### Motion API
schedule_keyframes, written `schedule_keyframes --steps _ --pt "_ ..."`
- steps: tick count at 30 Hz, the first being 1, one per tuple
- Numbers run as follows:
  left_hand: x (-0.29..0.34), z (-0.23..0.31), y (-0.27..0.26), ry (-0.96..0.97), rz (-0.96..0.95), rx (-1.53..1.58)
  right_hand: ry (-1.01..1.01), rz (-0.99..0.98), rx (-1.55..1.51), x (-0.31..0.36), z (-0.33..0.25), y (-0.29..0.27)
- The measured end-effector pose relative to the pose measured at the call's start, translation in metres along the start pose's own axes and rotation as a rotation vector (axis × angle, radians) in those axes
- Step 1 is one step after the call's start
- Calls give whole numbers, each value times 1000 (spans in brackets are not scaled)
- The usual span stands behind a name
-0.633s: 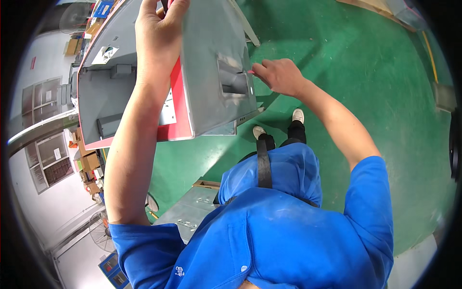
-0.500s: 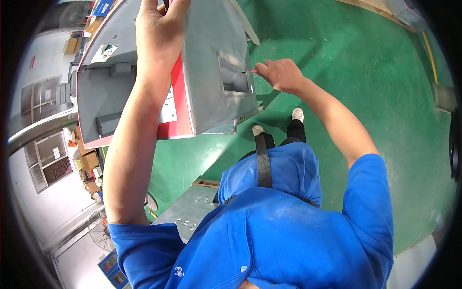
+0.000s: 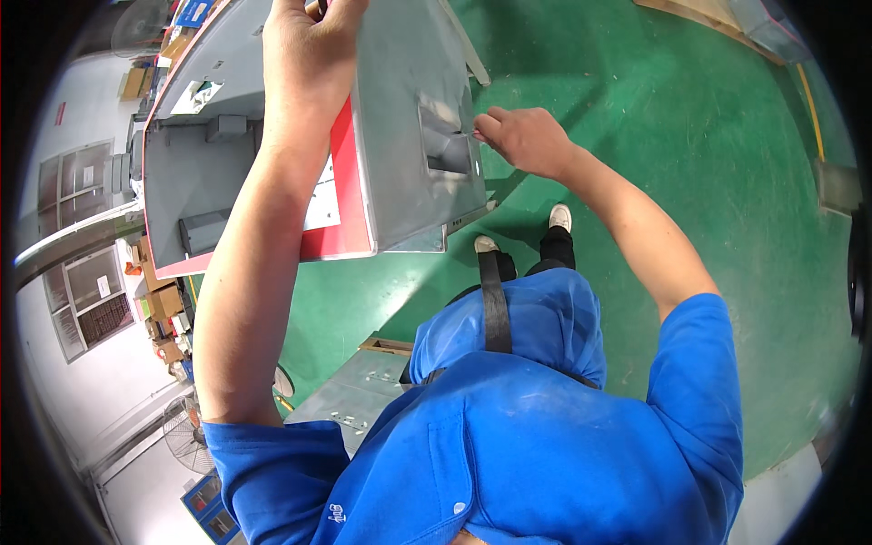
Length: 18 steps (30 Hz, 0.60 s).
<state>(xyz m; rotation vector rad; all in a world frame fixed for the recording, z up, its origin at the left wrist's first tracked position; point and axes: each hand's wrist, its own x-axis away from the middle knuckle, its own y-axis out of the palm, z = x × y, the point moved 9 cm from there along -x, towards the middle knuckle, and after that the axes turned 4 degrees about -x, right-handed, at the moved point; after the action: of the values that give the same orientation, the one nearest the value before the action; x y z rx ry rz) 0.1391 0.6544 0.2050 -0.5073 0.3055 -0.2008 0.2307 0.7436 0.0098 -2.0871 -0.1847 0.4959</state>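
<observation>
My right fingertips are pinched together at the edge of the recess in the grey housing; whether something small sits between them I cannot tell. My right hand hangs just beside that wall. My left hand is curled over the top of the housing, gripping its upper edge, the forearm lying down its red rim.

The housing stands in front of me, above the green floor. It looks like stiff sheet metal, smooth and probably heavy, with thin edges that could bite; I judge the top edge and the recess the safest holds.

A flat grey plate lies by my knees, my shoes stand under the housing, and boxes and a fan sit to the left.
</observation>
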Motion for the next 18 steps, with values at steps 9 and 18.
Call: schedule_keyframes --steps 9,18 --pt "4 3 2 -66 14 0 27 40 -55 6 4 5" --pt "12 15 4 -72 -4 70 -40 141 -41 4 2 -5"
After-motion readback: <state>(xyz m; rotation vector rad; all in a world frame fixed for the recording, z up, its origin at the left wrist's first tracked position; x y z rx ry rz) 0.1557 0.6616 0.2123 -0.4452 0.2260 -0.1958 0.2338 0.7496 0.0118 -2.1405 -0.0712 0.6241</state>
